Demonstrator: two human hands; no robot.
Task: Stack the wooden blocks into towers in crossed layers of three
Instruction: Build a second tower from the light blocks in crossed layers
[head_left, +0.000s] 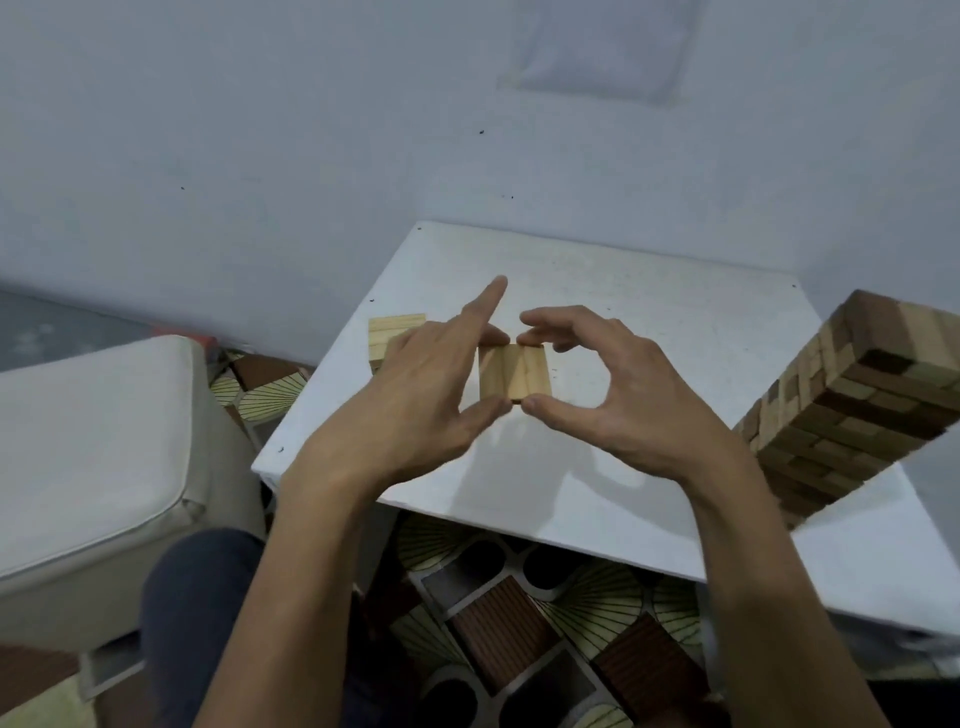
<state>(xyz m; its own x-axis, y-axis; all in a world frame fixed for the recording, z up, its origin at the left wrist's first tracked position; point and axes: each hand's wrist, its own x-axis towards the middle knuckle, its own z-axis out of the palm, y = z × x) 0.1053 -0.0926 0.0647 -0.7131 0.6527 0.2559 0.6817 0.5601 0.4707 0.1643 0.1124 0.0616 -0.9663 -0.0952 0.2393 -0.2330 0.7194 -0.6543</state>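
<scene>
Wooden blocks (514, 374): lying flat as a pale layer of three, side by side, directly between the two hands, with a darker edge peeking out beneath on the near side. Pinching this layer with the right hand (613, 395), thumb pressing the near right corner and curled fingers touching the far edge. Bracketing it likewise with the left hand (415, 395), thumb tip meeting the near left corner, one finger reaching the far edge, index finger sticking out straight and away, touching nothing. Sitting on a white table (675, 332), well in from every edge, with bare tabletop stretching beyond the fingertips toward the wall (260, 156) and below the right wrist toward the near edge. Peeking out just behind the left hand's knuckles, a second low stack (397, 330), close to the table's left edge. Rising well apart, out past the right forearm, a tall tower (857, 400), crowding the table's right side. Lying off the table beside the left forearm, a white cushion (93, 441). Showing under both forearms, patterned floor (519, 639).
</scene>
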